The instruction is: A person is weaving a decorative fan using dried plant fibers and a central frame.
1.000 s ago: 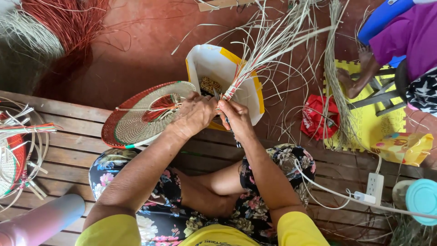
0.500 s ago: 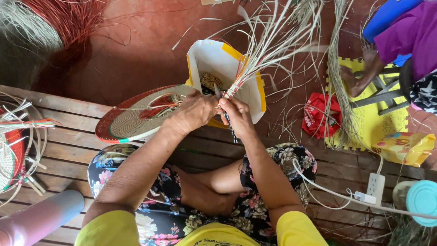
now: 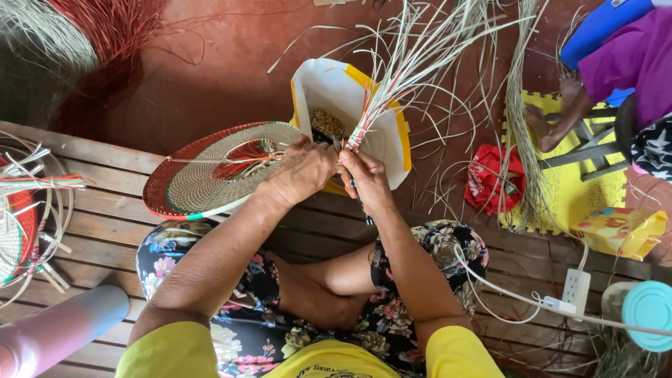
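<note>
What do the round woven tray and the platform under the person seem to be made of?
Round woven tray: seemingly dried plant fibre, matte, coiled in tan rings with red and green edging; loose pale strands fan from where both hands work. Platform: wood, apparently unpainted and weathered; separate brown planks with gaps and grain.

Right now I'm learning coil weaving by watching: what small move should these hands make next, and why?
Probably pull the working strand snug. Both the left hand and right hand pinch the fibre bundle where it meets the woven disc's rim, and the loose ends fan outward.
</note>
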